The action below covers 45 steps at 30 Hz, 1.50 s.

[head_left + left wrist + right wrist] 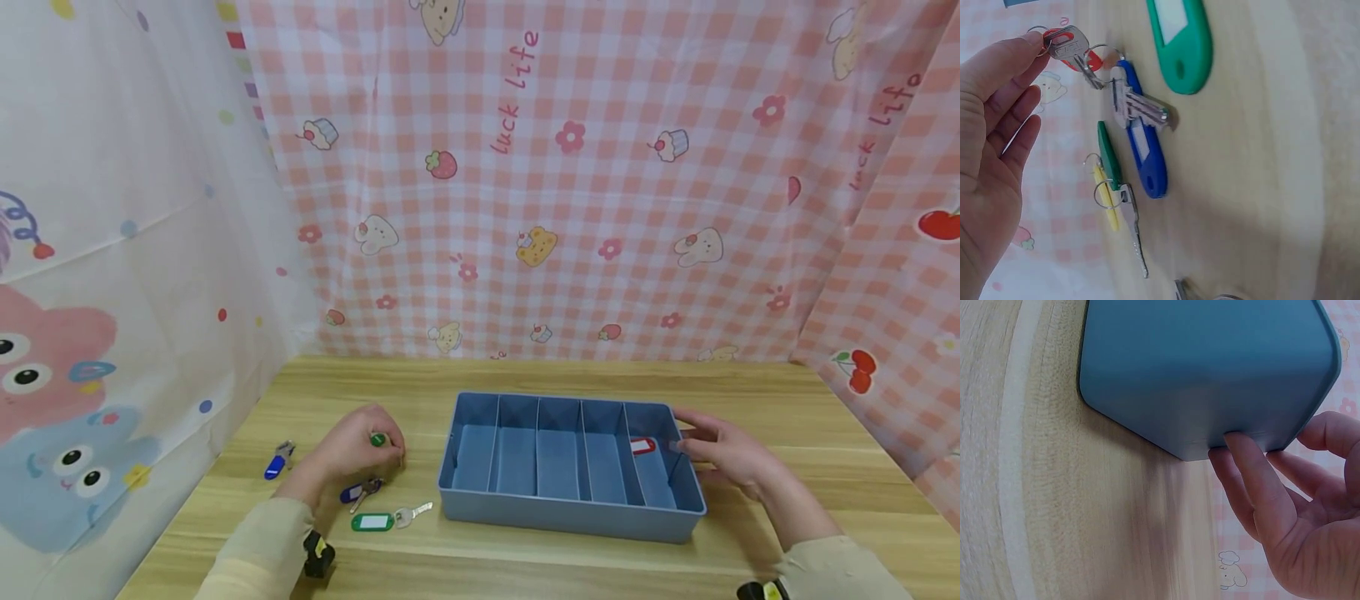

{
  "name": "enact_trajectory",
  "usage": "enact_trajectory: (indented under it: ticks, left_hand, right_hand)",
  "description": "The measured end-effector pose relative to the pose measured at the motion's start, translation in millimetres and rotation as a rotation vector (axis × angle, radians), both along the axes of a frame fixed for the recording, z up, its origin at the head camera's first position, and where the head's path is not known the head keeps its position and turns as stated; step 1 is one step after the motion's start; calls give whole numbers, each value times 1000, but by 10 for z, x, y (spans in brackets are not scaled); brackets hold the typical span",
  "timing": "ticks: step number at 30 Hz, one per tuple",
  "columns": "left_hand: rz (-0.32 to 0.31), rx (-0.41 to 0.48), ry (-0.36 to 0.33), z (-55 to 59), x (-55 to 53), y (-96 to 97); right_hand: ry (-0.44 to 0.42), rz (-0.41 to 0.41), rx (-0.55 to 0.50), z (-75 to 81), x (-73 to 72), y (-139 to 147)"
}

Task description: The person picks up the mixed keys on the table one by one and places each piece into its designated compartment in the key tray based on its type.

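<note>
On the left, my left hand [363,442] is low over the table. In the left wrist view, its thumb and index finger pinch a key [1071,45] by its ring, with a red key tag [1089,60] showing behind. Beyond it lie a blue key tag [1150,159] with keys, a green key tag [1109,153] seen edge-on, and a yellow tag [1105,199]. My right hand [727,450] grips the right end of a blue-grey divided box [570,512], fingers against the outer wall, thumb at the rim. A red key tag [642,447] lies in its rightmost compartment.
Another blue key tag [276,467] lies at the far left of the wooden table [525,567]. Nearer the front, a green key tag [372,522] with a silver key [412,514] lies left of the box. A checked cloth [570,192] hangs behind the table.
</note>
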State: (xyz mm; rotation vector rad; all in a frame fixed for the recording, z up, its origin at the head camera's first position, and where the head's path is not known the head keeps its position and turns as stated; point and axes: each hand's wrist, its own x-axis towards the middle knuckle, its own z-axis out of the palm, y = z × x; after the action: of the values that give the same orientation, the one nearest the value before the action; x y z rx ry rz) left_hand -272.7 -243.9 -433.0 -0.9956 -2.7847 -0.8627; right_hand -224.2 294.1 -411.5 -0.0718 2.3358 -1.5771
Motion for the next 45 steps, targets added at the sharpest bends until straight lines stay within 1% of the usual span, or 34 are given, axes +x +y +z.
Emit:
enact_trajectory:
  ticks: [3, 7, 16, 24, 28, 31, 37, 45]
  left_hand:
    - [22, 1, -2, 15, -1, -1]
    - [30, 4, 11, 36, -14, -6]
    - [0, 37, 72, 120, -45, -12]
    - [42, 37, 58, 179, -36, 13]
    - [63, 41, 36, 193, -43, 20]
    - [64, 47, 30, 202, -51, 30]
    - [33, 52, 73, 244, -70, 63]
    - [14, 70, 100, 324, -94, 124]
  right_hand:
    - [7, 7, 4, -3, 6, 0]
    - [8, 7, 7, -9, 10, -1]
    - [-14, 0, -3, -2, -14, 9]
    - [-19, -8, -4, -9, -16, 16]
    - [-17, -7, -5, -14, -17, 20]
    - [-20, -6, -2, -12, -21, 21]
    - [-31, -16, -3, 3, -11, 9]
    - [-28, -15, -2, 6, -5, 3]
